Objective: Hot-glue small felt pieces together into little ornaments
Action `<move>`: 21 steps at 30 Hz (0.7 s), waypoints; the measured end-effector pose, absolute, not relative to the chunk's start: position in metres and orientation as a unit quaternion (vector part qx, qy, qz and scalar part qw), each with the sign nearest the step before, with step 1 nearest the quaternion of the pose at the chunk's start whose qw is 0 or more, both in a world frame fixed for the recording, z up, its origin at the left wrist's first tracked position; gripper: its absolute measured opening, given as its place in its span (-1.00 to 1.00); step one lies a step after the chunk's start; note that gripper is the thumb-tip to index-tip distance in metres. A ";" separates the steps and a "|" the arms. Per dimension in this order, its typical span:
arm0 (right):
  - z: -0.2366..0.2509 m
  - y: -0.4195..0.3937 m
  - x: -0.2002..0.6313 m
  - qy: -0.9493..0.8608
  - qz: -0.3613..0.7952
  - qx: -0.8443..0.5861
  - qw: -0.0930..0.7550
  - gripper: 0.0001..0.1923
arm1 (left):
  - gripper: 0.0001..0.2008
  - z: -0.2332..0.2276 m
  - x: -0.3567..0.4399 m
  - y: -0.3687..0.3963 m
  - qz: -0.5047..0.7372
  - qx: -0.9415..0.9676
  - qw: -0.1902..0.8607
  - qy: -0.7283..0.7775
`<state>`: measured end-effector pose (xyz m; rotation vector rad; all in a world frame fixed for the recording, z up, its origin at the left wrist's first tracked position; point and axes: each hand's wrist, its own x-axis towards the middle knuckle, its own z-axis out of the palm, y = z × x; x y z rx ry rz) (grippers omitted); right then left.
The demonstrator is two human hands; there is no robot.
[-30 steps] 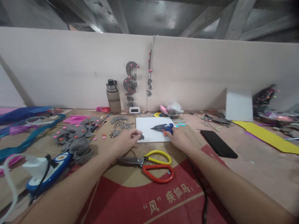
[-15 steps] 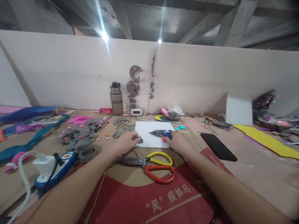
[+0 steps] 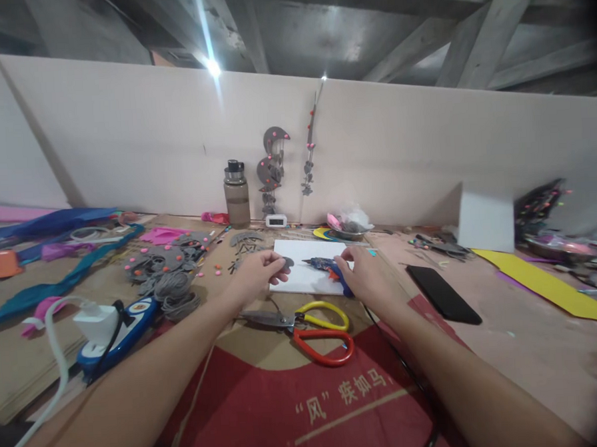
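Observation:
Between the fingertips of my left hand (image 3: 261,272) is a small grey felt-like piece (image 3: 288,263), pinched above the left part of a white board (image 3: 302,285). My right hand (image 3: 364,271) is wrapped round a blue hot glue gun (image 3: 325,265) with an orange trigger, its dark nozzle pointing left at the grey piece. A gap shows between nozzle and piece. Nearer to me lie large scissors (image 3: 303,320) with one yellow and one red handle. Behind my left hand are grey cut-out shapes (image 3: 247,241).
To the left are a blue power strip (image 3: 147,309), grey cord (image 3: 177,296) and grey pieces with coloured pins. A bottle (image 3: 237,197) and small white clock (image 3: 276,220) stand by the wall. On the right lie a black phone (image 3: 443,294) and yellow sheet (image 3: 546,284).
My left hand has lifted the grey piece off the white board, up and right. The glue gun has shifted slightly right in my right hand, and the view has turned slightly.

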<state>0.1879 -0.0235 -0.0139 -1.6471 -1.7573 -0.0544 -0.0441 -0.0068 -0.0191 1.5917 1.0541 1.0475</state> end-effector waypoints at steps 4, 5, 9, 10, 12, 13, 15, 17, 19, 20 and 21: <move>-0.016 -0.034 0.165 -0.700 0.220 -0.489 0.471 -0.72 | -0.75 -0.020 -0.036 -0.012 0.426 0.605 0.565 0.366; -0.017 -0.038 0.159 -0.699 0.271 -0.463 0.472 -0.71 | -0.75 -0.021 -0.034 -0.014 0.423 0.607 0.568 0.360; -0.024 -0.049 0.147 -0.706 0.336 -0.433 0.448 -0.70 | -0.76 -0.019 -0.028 -0.022 0.407 0.646 0.537 0.358; -0.026 -0.050 0.146 -0.708 0.332 -0.438 0.444 -0.71 | -0.76 -0.018 -0.027 -0.024 0.405 0.655 0.527 0.360; -0.029 -0.051 0.145 -0.703 0.330 -0.446 0.445 -0.74 | -0.77 -0.017 -0.025 -0.027 0.405 0.660 0.521 0.359; -0.030 -0.051 0.145 -0.695 0.335 -0.449 0.450 -0.75 | -0.76 -0.016 -0.024 -0.028 0.409 0.653 0.530 0.354; -0.030 -0.051 0.144 -0.671 0.362 -0.450 0.466 -0.76 | -0.75 -0.017 -0.022 -0.030 0.424 0.619 0.570 0.336; -0.029 -0.051 0.143 -0.641 0.391 -0.449 0.485 -0.75 | -0.73 -0.019 -0.021 -0.031 0.441 0.573 0.614 0.316; -0.029 -0.052 0.143 -0.619 0.408 -0.449 0.498 -0.74 | -0.74 -0.019 -0.020 -0.032 0.446 0.544 0.643 0.302; -0.029 -0.052 0.142 -0.614 0.410 -0.449 0.503 -0.73 | -0.75 -0.019 -0.020 -0.032 0.446 0.538 0.650 0.299; -0.029 -0.052 0.142 -0.612 0.408 -0.450 0.507 -0.73 | -0.77 -0.019 -0.019 -0.033 0.445 0.536 0.652 0.299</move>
